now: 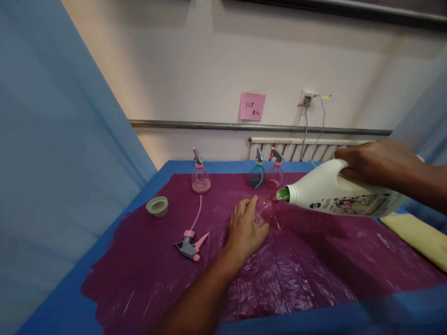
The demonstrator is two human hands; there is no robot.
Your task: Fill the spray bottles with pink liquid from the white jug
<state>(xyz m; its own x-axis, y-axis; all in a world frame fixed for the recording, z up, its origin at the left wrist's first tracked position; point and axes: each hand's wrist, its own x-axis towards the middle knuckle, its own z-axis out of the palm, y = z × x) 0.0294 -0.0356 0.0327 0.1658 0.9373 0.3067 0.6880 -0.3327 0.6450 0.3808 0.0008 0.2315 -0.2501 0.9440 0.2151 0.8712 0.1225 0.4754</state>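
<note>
Worktop: in the head view, a blue-covered worktop [223, 166] stands against a pale wall [195, 70], with a wrinkled, glossy purple sheet [139, 265] spread beneath the cream jug [324, 190].
Jug: tipped nearly on its side above the sheet, its green mouth facing left; probably the heaviest piece, stiff-walled, its weight shifting with the contents. Best held by the moulded handle, with a palm under the belly if it sags.
Right grip [379, 160]: wrapped round the jug's handle.
Left grip [244, 225]: curled about the near side of the clear bottle [267, 207], steadying it; some fingertips are hidden.
Clear bottle: just left of the jug's mouth, partly covered; looks thin, light and smooth, likely to slide or tip on that slick sheet. Hold it low, around the belly.
Spray head [188, 246]: left of the jug, lying loose; light, best taken by its grey body, since the tube [198, 211] looks bendy.
Green cap [157, 207]: farther left of the jug; likely light, easily pinched at the rim.
</note>
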